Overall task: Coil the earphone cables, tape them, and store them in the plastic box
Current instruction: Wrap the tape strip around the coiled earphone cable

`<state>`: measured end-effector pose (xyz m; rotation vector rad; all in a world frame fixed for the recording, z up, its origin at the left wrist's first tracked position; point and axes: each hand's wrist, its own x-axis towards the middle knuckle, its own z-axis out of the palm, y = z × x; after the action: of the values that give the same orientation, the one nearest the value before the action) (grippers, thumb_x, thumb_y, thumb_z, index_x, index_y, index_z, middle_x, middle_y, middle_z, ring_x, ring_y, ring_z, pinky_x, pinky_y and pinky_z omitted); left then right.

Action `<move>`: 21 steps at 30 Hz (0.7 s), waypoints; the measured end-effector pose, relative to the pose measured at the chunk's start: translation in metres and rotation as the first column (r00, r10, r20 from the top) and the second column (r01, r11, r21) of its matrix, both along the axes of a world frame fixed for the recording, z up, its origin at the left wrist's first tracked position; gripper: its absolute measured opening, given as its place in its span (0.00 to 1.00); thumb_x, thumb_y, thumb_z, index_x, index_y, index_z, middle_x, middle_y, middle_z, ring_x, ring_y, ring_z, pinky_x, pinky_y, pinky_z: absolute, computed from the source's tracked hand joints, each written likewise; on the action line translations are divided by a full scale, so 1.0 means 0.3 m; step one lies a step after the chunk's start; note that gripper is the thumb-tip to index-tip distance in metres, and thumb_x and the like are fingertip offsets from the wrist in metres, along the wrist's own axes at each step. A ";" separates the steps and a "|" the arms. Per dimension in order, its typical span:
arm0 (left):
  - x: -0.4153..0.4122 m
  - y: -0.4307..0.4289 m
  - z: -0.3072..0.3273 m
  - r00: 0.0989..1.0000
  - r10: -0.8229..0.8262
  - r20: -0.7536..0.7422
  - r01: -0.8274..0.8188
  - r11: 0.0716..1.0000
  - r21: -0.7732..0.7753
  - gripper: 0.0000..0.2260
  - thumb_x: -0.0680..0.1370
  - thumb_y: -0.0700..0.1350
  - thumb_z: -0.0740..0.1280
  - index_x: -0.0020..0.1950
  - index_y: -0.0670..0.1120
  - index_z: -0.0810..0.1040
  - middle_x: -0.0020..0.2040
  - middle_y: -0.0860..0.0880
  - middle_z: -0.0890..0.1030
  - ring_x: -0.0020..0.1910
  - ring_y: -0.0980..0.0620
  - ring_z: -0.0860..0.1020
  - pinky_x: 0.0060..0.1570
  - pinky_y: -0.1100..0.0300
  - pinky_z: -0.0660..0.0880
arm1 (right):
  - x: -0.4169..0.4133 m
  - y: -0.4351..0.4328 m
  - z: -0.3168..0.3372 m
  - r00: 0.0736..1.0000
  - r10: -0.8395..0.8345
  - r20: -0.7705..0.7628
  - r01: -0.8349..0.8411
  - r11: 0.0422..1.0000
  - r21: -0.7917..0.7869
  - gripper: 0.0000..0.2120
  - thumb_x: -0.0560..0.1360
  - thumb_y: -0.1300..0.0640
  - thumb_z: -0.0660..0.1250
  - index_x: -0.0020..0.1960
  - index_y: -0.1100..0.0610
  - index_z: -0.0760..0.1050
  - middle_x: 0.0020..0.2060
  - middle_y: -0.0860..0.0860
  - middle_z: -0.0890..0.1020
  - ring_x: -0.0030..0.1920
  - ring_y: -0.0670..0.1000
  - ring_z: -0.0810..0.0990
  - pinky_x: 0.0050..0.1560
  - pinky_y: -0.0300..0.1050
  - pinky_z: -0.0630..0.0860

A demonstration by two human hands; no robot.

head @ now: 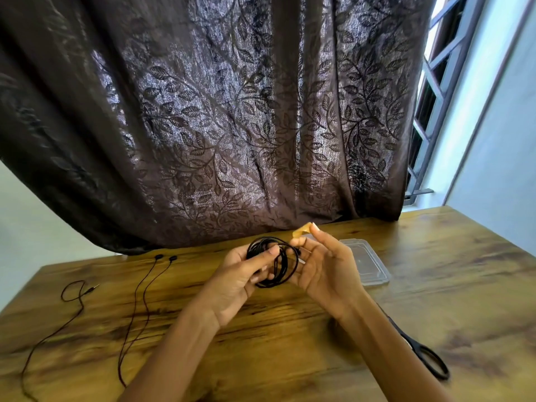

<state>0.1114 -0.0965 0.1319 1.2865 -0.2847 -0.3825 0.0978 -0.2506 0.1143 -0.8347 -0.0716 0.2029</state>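
Observation:
My left hand (242, 274) grips a coiled black earphone cable (282, 271) above the table, thumb pressed across the loops. A short strip of brownish tape (301, 230) is pinched between the fingertips of my right hand (322, 265), just above and to the right of the coil. Both hands nearly touch around the coil. A second black earphone cable (139, 300) lies uncoiled on the left of the wooden table (290, 343), its two earbuds at the far end. The clear plastic box (367, 262) sits just right of my right hand.
Black-handled scissors (426, 358) lie on the table at the right, partly hidden under my right forearm. A dark leaf-patterned curtain (232, 126) hangs along the table's far edge. A window frame (435, 97) is at the upper right.

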 end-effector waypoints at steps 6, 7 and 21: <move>0.006 0.007 0.003 0.999 0.039 -0.016 -0.039 0.999 0.008 0.03 0.72 0.43 0.66 0.40 0.44 0.75 0.25 0.54 0.68 0.21 0.60 0.61 0.39 0.63 0.68 | -0.008 -0.006 -0.009 0.999 0.036 -0.037 -0.034 0.998 0.055 0.18 0.69 0.44 0.64 0.39 0.61 0.75 0.38 0.57 0.82 0.40 0.56 0.82 0.46 0.52 0.79; 0.004 0.008 0.004 0.999 0.031 -0.009 -0.031 0.999 0.023 0.04 0.74 0.43 0.65 0.41 0.43 0.76 0.25 0.54 0.68 0.22 0.60 0.62 0.39 0.63 0.68 | -0.010 -0.005 -0.009 0.998 0.049 -0.033 -0.046 0.996 0.074 0.18 0.67 0.44 0.67 0.39 0.61 0.75 0.38 0.57 0.82 0.40 0.56 0.82 0.45 0.52 0.79; -0.030 0.006 0.031 0.996 0.016 -0.089 -0.003 0.990 0.142 0.07 0.77 0.42 0.63 0.45 0.45 0.80 0.33 0.51 0.82 0.29 0.60 0.78 0.35 0.66 0.74 | 0.002 0.014 -0.039 0.993 0.038 0.111 -0.036 0.999 -0.021 0.23 0.58 0.58 0.80 0.44 0.62 0.70 0.40 0.60 0.81 0.42 0.56 0.81 0.49 0.54 0.79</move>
<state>0.1025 -0.0949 0.1412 1.4054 -0.1770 -0.4581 0.0983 -0.2464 0.1025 -0.8638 -0.1905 0.1920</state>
